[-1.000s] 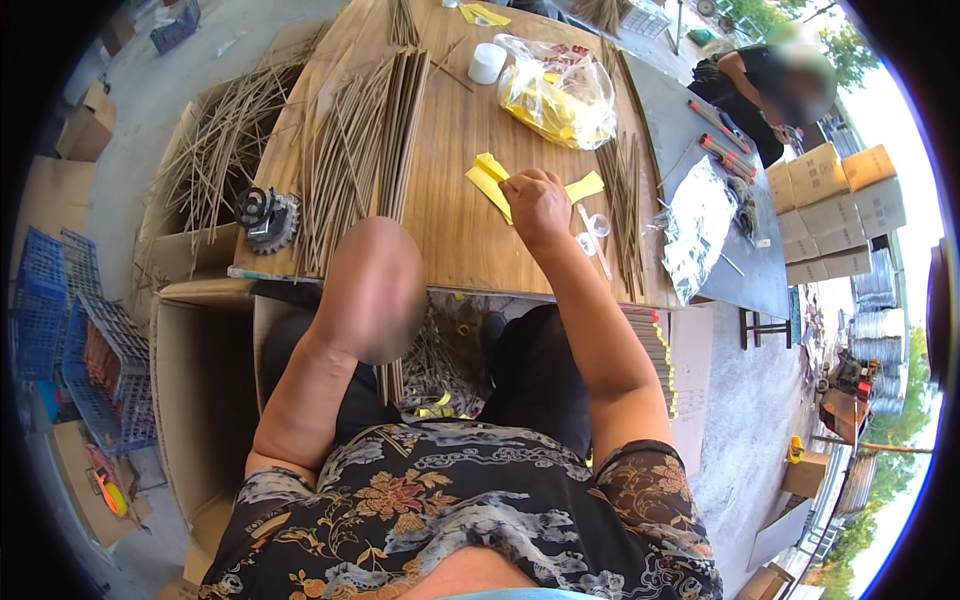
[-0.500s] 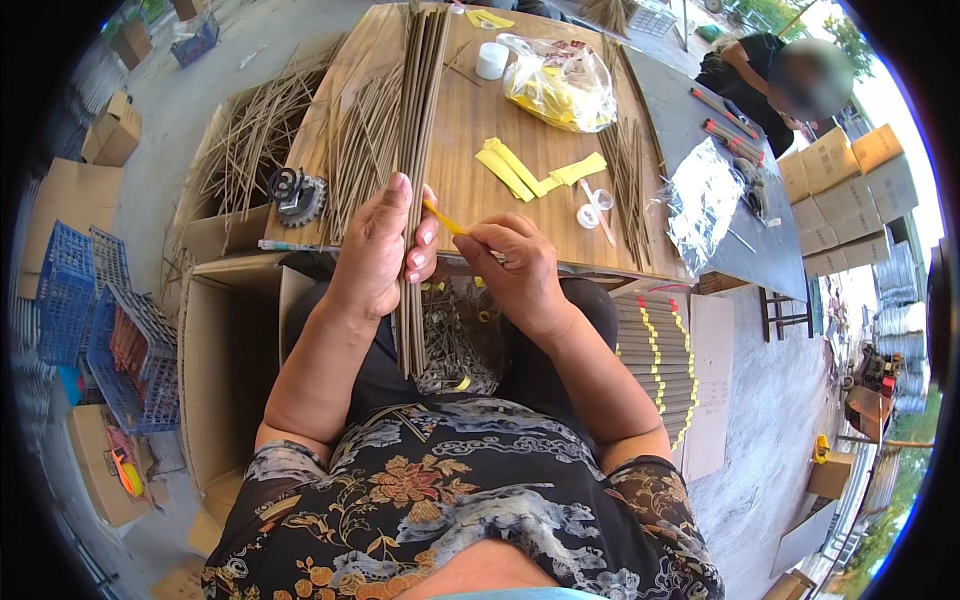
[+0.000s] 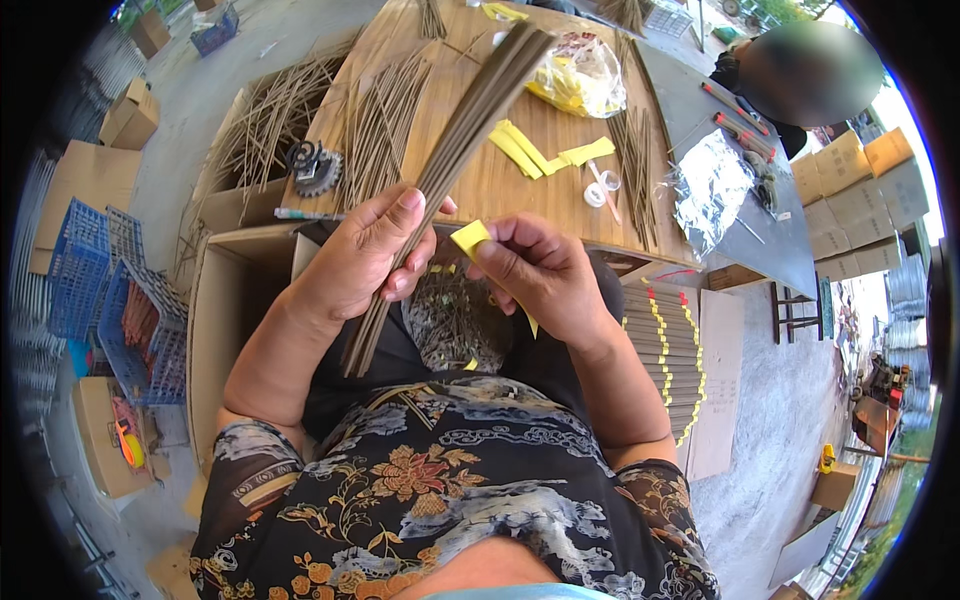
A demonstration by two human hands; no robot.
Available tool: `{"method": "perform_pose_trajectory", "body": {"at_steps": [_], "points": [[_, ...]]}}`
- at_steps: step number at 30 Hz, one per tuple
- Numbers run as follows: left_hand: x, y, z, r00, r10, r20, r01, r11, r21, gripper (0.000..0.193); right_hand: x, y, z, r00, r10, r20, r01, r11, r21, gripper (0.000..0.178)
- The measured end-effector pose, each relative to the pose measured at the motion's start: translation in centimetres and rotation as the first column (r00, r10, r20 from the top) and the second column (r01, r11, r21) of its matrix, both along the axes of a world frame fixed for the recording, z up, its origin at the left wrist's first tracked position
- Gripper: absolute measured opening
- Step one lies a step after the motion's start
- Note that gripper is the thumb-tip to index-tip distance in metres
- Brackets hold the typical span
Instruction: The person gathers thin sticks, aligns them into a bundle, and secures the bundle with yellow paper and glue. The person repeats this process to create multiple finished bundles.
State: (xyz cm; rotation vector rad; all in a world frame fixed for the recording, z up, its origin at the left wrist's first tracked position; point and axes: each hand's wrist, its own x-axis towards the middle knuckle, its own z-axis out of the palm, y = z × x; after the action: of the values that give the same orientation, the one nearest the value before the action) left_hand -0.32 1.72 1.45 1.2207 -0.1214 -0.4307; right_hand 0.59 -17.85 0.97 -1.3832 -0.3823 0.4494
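Observation:
My left hand [image 3: 375, 250] is wrapped round a bundle of thin brown sticks [image 3: 470, 125], which leans with its far end to the right over the wooden table. Close beside it, my right hand [image 3: 540, 270] pinches a yellow paper strip [image 3: 471, 238] between thumb and fingers. One end of the strip sticks out toward the bundle, apart from it, and another bit hangs below the hand. More yellow strips [image 3: 517, 148] lie on the table ahead, near a clear plastic bag [image 3: 585, 75] with yellow strips in it.
Loose sticks [image 3: 385, 125] cover the table's left part, with a dark toothed metal piece [image 3: 315, 168] at its corner. Left of me stands an open cardboard box [image 3: 235, 320]. Finished-looking banded bundles [image 3: 665, 350] lie low on the right. A person [image 3: 790, 80] sits at the grey table.
The stick bundle has tilted, its far end swinging right. My right hand has drawn the yellow strip away from the bundle, and the strip's flat face now shows.

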Motion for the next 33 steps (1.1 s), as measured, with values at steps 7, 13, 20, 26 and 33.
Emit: {"method": "perform_pose_trajectory", "body": {"at_steps": [7, 13, 20, 26, 33], "points": [[-3.1, -0.1, -1.4, 0.975, -0.115, -0.192, 0.112, 0.993, -0.029, 0.04, -1.3, 1.9, -2.9, 0.982, 0.021, 0.19, -0.012, 0.999, -0.048, 0.018], [-4.0, -0.5, -1.0, 0.984, -0.077, -0.16, 0.077, 0.997, -0.006, 0.034, -1.9, 1.8, -2.4, 0.963, 0.007, 0.269, 0.059, 0.97, -0.237, 0.017], [-3.7, -0.6, -1.9, 0.99, -0.073, -0.118, 0.071, 0.997, -0.018, 0.037, -2.0, 2.0, -2.1, 0.983, -0.011, 0.181, 0.036, 0.989, -0.14, 0.016], [-3.6, -0.6, -2.0, 0.983, -0.079, -0.167, 0.073, 0.996, -0.043, 0.036, -1.9, 2.1, -2.0, 0.996, -0.006, 0.087, 0.015, 0.994, -0.107, 0.015], [-4.0, -0.9, -2.2, 0.98, -0.073, -0.187, 0.064, 0.997, -0.052, 0.037, -1.6, 1.8, -1.2, 0.997, 0.018, 0.079, 0.003, 0.966, -0.257, 0.019]]}}
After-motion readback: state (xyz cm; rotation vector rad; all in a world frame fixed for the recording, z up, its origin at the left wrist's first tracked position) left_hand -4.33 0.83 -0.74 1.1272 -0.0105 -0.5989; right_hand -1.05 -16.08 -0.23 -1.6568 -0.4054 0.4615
